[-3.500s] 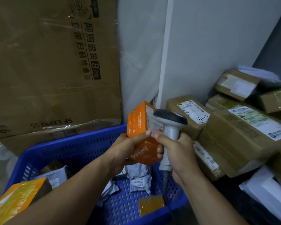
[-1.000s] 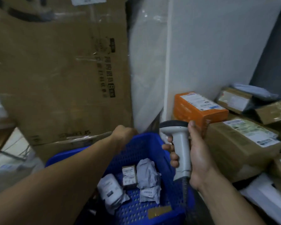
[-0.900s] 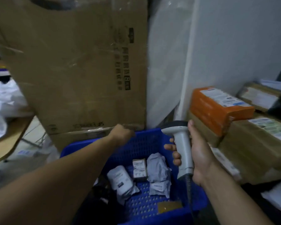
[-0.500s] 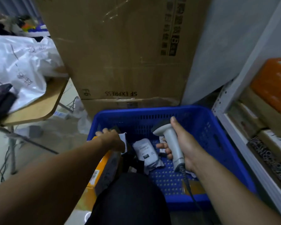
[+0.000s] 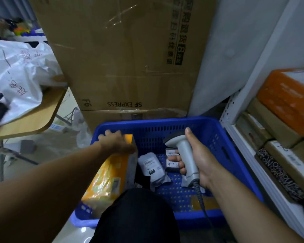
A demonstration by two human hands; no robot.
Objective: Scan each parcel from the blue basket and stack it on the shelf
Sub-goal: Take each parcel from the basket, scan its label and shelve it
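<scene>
The left hand (image 5: pixel 116 143) curls fingers over the yellow box (image 5: pixel 107 179) standing in the basket (image 5: pixel 165 120); the right hand (image 5: pixel 199 163) grips the scanner (image 5: pixel 183 152).

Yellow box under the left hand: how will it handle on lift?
Likely stiff: the yellow box keeps flat faces and straight edges. Its glossy wrap glints, so possibly slippery. Long, with the left hand at one end, it may tip.

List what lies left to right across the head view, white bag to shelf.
White bag → yellow box gripped by the left hand → grey pouch → scanner in the right hand → orange box on the shelf.
</scene>
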